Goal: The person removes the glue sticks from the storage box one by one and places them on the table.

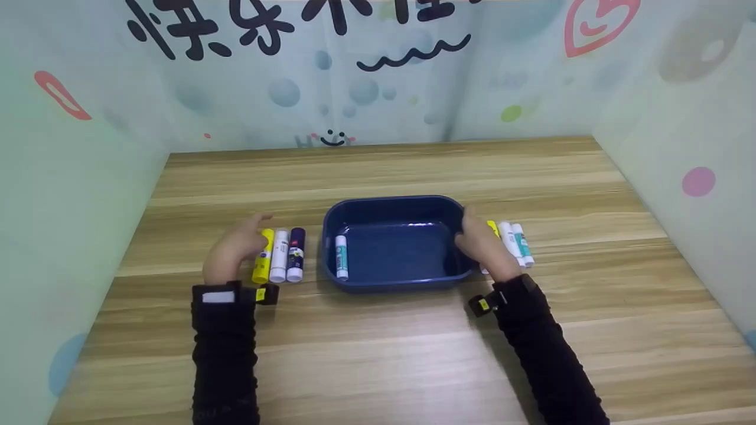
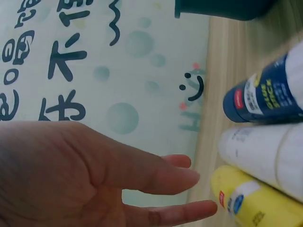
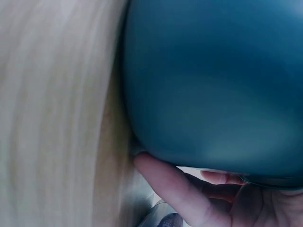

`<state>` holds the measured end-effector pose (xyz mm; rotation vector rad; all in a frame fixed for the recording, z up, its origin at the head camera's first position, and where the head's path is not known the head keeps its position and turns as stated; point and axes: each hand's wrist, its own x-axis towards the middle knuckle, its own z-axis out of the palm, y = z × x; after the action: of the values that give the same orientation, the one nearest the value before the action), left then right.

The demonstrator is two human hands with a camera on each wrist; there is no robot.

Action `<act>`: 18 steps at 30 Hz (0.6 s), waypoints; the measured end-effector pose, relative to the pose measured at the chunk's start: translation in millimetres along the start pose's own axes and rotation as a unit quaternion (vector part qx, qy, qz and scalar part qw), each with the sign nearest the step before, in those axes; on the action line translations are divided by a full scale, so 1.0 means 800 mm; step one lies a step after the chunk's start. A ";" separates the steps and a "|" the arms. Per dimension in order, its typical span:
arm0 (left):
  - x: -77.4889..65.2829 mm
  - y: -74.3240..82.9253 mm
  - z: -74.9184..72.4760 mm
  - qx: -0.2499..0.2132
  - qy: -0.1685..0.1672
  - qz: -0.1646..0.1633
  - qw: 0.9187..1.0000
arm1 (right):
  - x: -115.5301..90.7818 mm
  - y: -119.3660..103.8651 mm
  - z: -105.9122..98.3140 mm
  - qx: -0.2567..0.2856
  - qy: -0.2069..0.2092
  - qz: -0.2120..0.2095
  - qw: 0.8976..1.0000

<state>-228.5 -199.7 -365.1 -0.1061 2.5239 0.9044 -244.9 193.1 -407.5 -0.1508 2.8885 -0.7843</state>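
Observation:
A dark blue rectangular basin [image 1: 393, 286] stands mid-table. My right hand [image 1: 481, 239] holds its right end at the rim; in the right wrist view a finger [image 3: 175, 191] lies along the outer wall, low near the table. Inside the basin, by its left wall, is a white and teal glue stick [image 1: 341, 258]. My left hand [image 1: 233, 248] hovers at a yellow glue stick [image 1: 263, 257], its fingers [image 2: 170, 213] extended and holding nothing. Beside the yellow one lie a white glue stick [image 1: 279, 257] and a navy glue stick [image 1: 296, 254].
Right of the basin lie more glue sticks: a yellow one [image 1: 492, 226] partly behind my right hand, a white one [image 1: 510, 241] and a white and teal one [image 1: 522, 244]. Printed panels [image 1: 378, 100] enclose the wood-grain table [image 1: 378, 348] at the back and sides.

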 end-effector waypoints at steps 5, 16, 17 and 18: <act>-0.009 0.023 0.008 0.030 0.071 0.056 0.995 | 0.000 0.001 0.000 0.000 0.002 -0.003 1.000; -0.021 0.099 0.075 0.050 0.127 0.153 0.979 | 0.002 -0.001 -0.002 0.000 -0.002 0.002 1.000; -0.022 0.104 0.085 0.068 0.128 0.152 0.978 | 0.003 -0.001 -0.002 0.001 -0.003 0.003 1.000; -0.022 0.109 0.096 0.083 0.126 0.148 0.977 | 0.003 -0.001 -0.003 0.001 -0.004 0.004 1.000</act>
<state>-202.0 -85.5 -358.4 0.2277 2.8947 0.8281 -247.3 193.1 -405.6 -0.1418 2.8788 -0.7822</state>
